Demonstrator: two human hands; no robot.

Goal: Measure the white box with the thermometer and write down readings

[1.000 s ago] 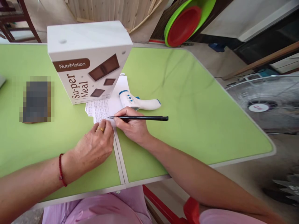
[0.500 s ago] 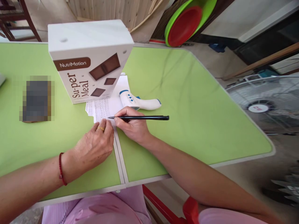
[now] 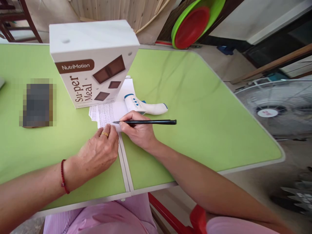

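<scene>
Gripping a black pen [image 3: 146, 122], right hand [image 3: 136, 131] writes on paper [image 3: 109, 113]; left hand [image 3: 101, 151] pins it flat. Cereal box [image 3: 91, 61] covers the sheet's top, thermometer [image 3: 145, 105] alongside.

pixelated obj [image 3: 37, 104] unreadable | paper [image 3: 112, 110] partly under box [image 3: 92, 61]

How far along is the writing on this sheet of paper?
Done: dense handwriting already covers the left part of the paper, beside the box. In hand: the right hand holds the pen with its tip on the sheet, while the left hand presses on the near edge. Left: the right part of the sheet, near the thermometer, looks blank; the far part is hidden behind the box.
</scene>
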